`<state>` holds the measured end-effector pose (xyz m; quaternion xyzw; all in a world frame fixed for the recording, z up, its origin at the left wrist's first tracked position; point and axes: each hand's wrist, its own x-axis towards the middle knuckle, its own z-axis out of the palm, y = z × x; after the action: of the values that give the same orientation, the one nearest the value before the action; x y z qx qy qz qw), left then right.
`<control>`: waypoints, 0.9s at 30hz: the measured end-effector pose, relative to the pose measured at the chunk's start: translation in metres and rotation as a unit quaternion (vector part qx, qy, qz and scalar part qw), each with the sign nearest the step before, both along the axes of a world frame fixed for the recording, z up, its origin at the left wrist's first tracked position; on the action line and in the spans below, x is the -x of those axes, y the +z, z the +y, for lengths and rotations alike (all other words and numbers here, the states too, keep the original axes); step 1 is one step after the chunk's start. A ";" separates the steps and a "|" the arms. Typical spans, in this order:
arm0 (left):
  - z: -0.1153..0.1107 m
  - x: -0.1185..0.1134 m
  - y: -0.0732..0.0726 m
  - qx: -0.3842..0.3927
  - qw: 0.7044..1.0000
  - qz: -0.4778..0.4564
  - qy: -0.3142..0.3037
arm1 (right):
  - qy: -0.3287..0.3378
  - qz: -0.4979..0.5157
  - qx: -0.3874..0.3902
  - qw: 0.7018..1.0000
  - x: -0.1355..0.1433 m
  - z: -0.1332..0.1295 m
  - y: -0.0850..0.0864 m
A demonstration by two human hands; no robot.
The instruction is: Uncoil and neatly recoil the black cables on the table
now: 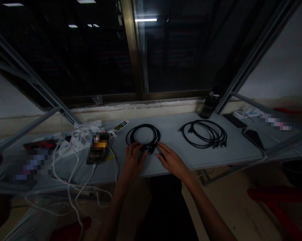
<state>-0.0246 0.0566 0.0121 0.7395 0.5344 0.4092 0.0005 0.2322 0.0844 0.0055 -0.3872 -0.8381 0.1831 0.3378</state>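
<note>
Head view, dim light. Both hands are resting at the near edge of the long pale grey counter [181, 157]. The left hand [133, 159] is lying with its fingers spread on the near side of a coiled black round cable [143, 135], fingertips touching the coil's lower arc. The right hand [171, 160] is reaching in from the right, fingers extended and touching the cable's bunched plug ends [152, 147] at the coil's near right. The two hands are sitting close together, just apart, with the plug ends between them; neither is visibly clamped around the cable, though the darkness is making the grip hard to judge. The coil is lying flat on the counter, just in front of the person, near the middle.

A second coiled black cable [203, 134] is lying flat well to the right of the first, untouched. Behind it a dark bottle [210, 103] is standing upright by the window sill. Two flat dark phone-like slabs [253, 138] are lying farther right. To the left, a tangle of white cords and chargers [78, 144] is spreading across the counter and hanging over its edge.
</note>
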 end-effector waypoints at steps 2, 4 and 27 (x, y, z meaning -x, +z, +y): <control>-0.001 -0.001 0.000 -0.004 1.000 0.006 0.003 | -0.003 0.003 -0.004 1.000 0.000 -0.001 0.000; -0.001 -0.001 0.000 -0.004 1.000 0.009 0.007 | -0.007 0.004 -0.008 1.000 0.000 -0.001 0.000; 0.004 0.002 -0.006 -0.013 0.999 0.034 0.018 | -0.029 -0.018 -0.083 0.996 0.008 0.007 0.008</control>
<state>-0.0262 0.0605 0.0058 0.7436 0.5416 0.3904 -0.0349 0.2243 0.0913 0.0137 -0.3849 -0.8447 0.0965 0.3591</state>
